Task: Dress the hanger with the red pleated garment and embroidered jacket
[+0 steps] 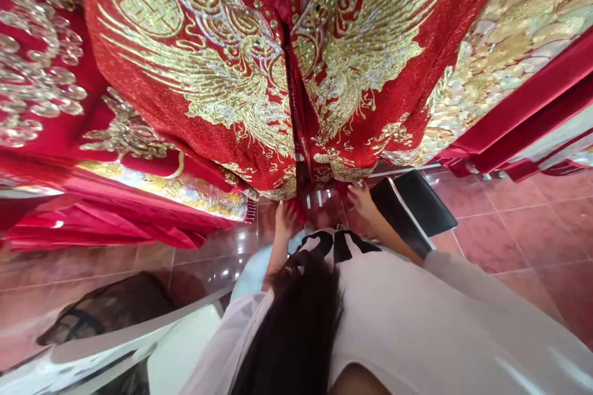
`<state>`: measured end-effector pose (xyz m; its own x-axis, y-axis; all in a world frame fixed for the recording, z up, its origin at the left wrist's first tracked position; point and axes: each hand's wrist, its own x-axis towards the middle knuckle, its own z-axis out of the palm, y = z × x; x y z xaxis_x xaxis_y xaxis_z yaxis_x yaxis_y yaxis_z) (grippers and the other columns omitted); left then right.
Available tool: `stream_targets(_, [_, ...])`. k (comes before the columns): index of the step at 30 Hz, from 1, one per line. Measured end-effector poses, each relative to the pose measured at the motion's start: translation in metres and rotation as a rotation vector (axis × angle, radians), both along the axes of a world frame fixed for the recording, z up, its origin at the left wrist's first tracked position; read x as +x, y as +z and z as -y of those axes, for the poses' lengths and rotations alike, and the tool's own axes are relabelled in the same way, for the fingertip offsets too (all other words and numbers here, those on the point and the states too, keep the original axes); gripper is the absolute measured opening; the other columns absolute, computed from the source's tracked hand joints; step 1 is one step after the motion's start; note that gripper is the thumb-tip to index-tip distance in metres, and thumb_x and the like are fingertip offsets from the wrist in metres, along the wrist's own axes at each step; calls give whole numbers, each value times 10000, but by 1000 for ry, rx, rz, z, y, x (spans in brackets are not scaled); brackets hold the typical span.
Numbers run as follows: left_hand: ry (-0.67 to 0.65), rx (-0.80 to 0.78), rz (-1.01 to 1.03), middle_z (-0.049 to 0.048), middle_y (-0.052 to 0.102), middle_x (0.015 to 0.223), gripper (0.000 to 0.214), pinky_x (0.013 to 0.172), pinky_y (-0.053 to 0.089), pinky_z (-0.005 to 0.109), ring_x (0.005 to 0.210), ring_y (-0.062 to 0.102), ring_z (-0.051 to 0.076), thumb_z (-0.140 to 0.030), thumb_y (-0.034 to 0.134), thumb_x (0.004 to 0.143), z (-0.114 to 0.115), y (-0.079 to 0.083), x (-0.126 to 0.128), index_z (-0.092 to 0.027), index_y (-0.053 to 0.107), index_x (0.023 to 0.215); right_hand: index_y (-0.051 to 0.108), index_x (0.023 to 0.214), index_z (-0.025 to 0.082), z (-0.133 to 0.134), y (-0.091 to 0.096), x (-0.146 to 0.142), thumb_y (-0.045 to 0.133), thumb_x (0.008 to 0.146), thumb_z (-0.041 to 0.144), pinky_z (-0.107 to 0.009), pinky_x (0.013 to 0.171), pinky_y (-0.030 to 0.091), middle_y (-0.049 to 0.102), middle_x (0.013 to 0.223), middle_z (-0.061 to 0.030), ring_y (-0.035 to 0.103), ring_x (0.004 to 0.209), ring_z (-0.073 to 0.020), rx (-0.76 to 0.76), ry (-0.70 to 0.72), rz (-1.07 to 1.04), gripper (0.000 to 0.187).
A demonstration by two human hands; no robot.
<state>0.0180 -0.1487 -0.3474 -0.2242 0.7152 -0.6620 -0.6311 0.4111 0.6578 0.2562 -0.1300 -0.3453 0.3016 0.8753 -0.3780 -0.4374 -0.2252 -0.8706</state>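
A red jacket with gold phoenix embroidery and beads hangs in front of me, its two front panels parted by a narrow dark gap. At the bottom edge of the left panel, my left hand is closed on the hem, with red cloth beside its fingers. My right hand pinches the hem of the right panel, thumb and fingers together. The fingertips of both hands are small in view and partly hidden by the cloth.
Other red garments with beadwork hang at left, and a gold-patterned one at right. A black flat-topped seat or box stands by my right arm. A dark bag and a white furniture edge are at lower left. The floor is reddish tile.
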Motion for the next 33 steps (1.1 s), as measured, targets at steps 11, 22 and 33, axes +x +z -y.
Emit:
stream_targets(11, [-83,151,129,-30,618,765,230,623,480,193,596,582,68,-190,769,705,-8,16,35,-171,602,862,568,905,210,6,29,-44,742,566,230,-293,891,519,663,802,16,644,874,-141,61,99,-89,381])
stream_targets(22, [-119,258,146,57,687,1011,458,978,473,356,1044,636,216,-179,790,647,8,43,70,-145,616,1069,582,974,169,15,39,-63,792,529,263,-355,969,494,681,990,-56,643,960,-181,36,137,-93,501])
stream_targets(33, [-40,323,98,35,661,1141,458,1015,460,355,1153,583,222,-206,780,659,0,48,78,-211,634,1093,595,915,169,17,39,-59,779,533,238,-349,930,512,677,841,-31,635,952,-185,61,131,-117,430])
